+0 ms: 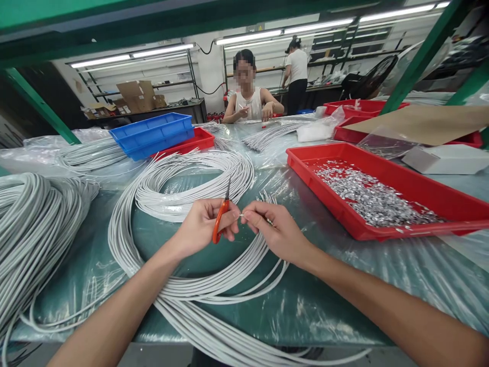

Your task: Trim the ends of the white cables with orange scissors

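My left hand is closed around small orange-handled scissors, whose dark narrow tip points up and away from me. Thumb and fingers of that hand also meet at a small pale wire end. On its other side, my right hand pinches a white cable close to this end; most of the cable there is hidden by the fingers. Beneath both hands, a large loop of white cables curves over the table, with several cut ends showing just behind my right hand.
A red tray of small silvery metal pieces stands at right. Thick cable bundles lie at left. Behind are a blue bin and a seated co-worker; another person stands farther back. Green posts frame the table.
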Demonstrator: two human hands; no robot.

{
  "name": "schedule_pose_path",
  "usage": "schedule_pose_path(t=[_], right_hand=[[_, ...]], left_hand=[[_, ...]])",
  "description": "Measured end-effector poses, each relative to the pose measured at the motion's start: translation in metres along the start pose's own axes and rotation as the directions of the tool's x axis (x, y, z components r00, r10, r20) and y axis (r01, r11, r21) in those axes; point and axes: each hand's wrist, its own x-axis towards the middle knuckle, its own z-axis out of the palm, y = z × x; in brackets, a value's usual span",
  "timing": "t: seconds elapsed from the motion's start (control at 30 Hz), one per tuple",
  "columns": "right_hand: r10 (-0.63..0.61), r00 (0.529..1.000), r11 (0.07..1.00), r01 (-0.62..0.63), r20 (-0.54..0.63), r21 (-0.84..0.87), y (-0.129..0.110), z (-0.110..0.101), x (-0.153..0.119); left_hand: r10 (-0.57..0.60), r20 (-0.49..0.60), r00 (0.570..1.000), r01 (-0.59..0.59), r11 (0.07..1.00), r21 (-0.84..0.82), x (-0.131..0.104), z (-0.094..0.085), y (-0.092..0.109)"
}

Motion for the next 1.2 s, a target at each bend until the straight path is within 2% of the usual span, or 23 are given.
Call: schedule_pose_path(t=[0.13,0.33,0.53,0.6,0.7,0.8,0.87,1.0,1.07,1.2], right_hand=[[0.058,0.995,0.965,-0.076,0.079,0.250,0.001,-0.002,0.004],[0.086,0.989,0.935,-0.122,0.118,0.334,0.006,-0.004,0.007],[0.126,0.971,0.890,-0.202,0.205,0.409,0.001,-0.006,0.009],[0.108,0.982,0.921,-0.158,0.157,0.356,0.001,-0.005,0.009],[0.042,0.998,0.985,-0.049,0.045,0.168,0.002,-0.003,0.007],[-0.002,1.000,1.000,0.001,-0.018,-0.020,0.001,0.000,0.004],[-0.019,0.998,0.997,0.015,-0.054,-0.071,0.001,0.002,0.002],[-0.034,0.991,0.998,0.027,-0.130,-0.056,0.005,0.003,0.002],[-0.023,0.988,0.999,0.027,-0.151,0.022,0.010,0.001,0.005],[0.031,0.984,0.979,0.005,-0.176,0.202,0.016,-0.003,0.010]], left_hand=[[0.026,0.023,0.999,-0.026,0.999,-0.031,-0.001,0.000,0.001],[0.010,-0.006,1.000,-0.010,1.000,-0.021,0.000,0.001,-0.001],[0.045,0.007,0.999,-0.045,0.999,-0.014,-0.002,0.002,0.000],[0.040,-0.032,0.999,-0.039,0.999,0.026,-0.001,0.003,-0.001],[0.045,-0.103,0.994,-0.033,0.992,0.122,0.000,0.005,-0.005],[0.083,-0.137,0.987,-0.050,0.972,0.231,-0.002,0.007,-0.007],[0.098,-0.154,0.983,-0.054,0.962,0.268,-0.003,0.009,-0.007],[0.095,-0.221,0.971,-0.039,0.969,0.246,-0.003,0.008,-0.006],[0.074,-0.236,0.969,-0.015,0.970,0.241,-0.001,0.006,-0.006],[0.015,-0.195,0.981,0.050,0.944,0.326,0.003,0.003,-0.008]])
